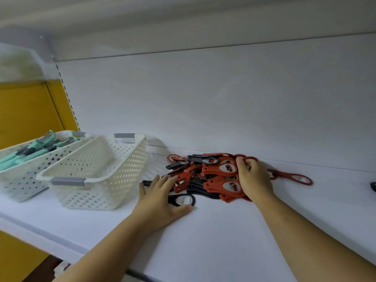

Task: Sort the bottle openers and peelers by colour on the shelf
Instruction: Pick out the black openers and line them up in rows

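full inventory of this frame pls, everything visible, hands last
red bottle openers: many, red, heaped mid-shelf
black bottle openers: several, black, mixed into the same heap
stray red opener: 1, red, right of heap
cream basket: 1, cream, left of heap, nothing seen inside
pale basket: 1, whitish, far left
peelers: several, teal, in pale basket
shelf: 1, white
dark object: 1, right edge, cut off
left hand: flat on a black opener
right hand: fingers curled over red openers
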Available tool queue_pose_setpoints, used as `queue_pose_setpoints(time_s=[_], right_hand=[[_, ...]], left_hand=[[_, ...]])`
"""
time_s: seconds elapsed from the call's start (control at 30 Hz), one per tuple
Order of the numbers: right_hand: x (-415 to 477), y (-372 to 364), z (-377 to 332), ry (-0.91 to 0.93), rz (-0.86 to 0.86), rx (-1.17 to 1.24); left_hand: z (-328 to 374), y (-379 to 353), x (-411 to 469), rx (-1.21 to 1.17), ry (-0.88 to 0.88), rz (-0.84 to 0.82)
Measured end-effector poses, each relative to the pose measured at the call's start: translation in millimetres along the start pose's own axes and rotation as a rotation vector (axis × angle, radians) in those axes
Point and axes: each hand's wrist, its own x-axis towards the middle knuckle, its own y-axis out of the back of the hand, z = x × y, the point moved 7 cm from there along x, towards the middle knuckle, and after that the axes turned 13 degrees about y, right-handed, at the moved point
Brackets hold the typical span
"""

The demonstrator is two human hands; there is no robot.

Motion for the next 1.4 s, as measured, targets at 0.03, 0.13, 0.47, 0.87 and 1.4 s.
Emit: queue_pose_setpoints(time_s=[0.03,0.13,0.47,0.87,1.4], right_hand=[[-1.2,6.2,-4.4,0.035,0.051,0.018],[-11.1,31.4,-35.9,0.316,0.251,-0.131],[-95.9,-54.3,-134.0,1.102,-0.486,-0.364],[-97.3,-54.7,-135.5,1.028,-0.408,-0.448],[-110.5,-52.1,-151.0,1.347,-0.134,-0.255]], left_hand=[[0.3,2.0,-1.2,-0.027,-0.014,0.018],[1.4,8.2,-7.6,-0.142,-0.066,0.041],[-44.4,32.5,-59.5,-1.218,0.36,0.107],[-28.0,26.3,-60.4,-0.894,0.243,0.037],[-4.1,18.9,-59.1,-0.401,0.046,0.046]])
